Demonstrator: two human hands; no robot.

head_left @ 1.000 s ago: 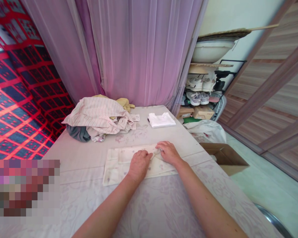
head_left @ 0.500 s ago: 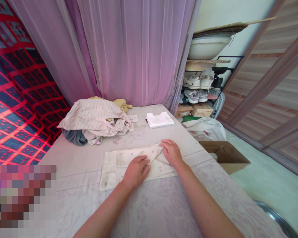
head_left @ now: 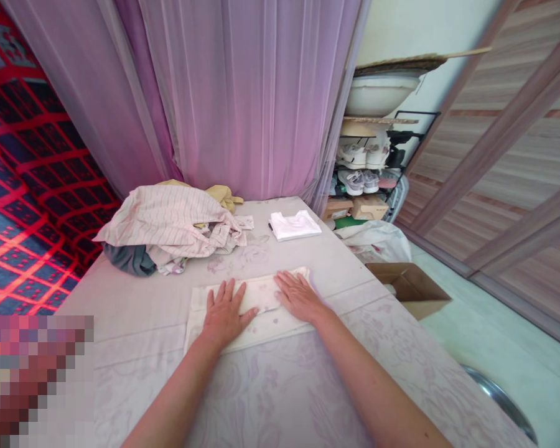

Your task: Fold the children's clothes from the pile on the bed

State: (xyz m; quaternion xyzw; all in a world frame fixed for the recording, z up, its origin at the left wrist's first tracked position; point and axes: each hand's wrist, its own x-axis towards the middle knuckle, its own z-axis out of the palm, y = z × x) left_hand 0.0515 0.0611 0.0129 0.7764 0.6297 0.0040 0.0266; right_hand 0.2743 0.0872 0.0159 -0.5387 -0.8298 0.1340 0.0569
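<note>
A cream cloth with a faint print (head_left: 261, 292) lies folded into a long strip on the covered table (head_left: 284, 386). My left hand (head_left: 224, 311) lies flat on its left half, fingers spread and open. My right hand (head_left: 297, 295) rests flat on its right half, fingers stretched out, holding nothing. Both palms press the cloth against the table.
A heap of unfolded clothes (head_left: 168, 227) sits at the table's far left. A folded white garment (head_left: 294, 224) lies at the far right corner. A pink curtain (head_left: 242, 93) hangs behind. An open cardboard box (head_left: 408, 287) and a shoe rack (head_left: 364, 174) stand to the right.
My right hand let go of the cloth's lifted right edge, which now lies folded flat. Both hands went from gripping to lying flat, and the left hand slid left.
</note>
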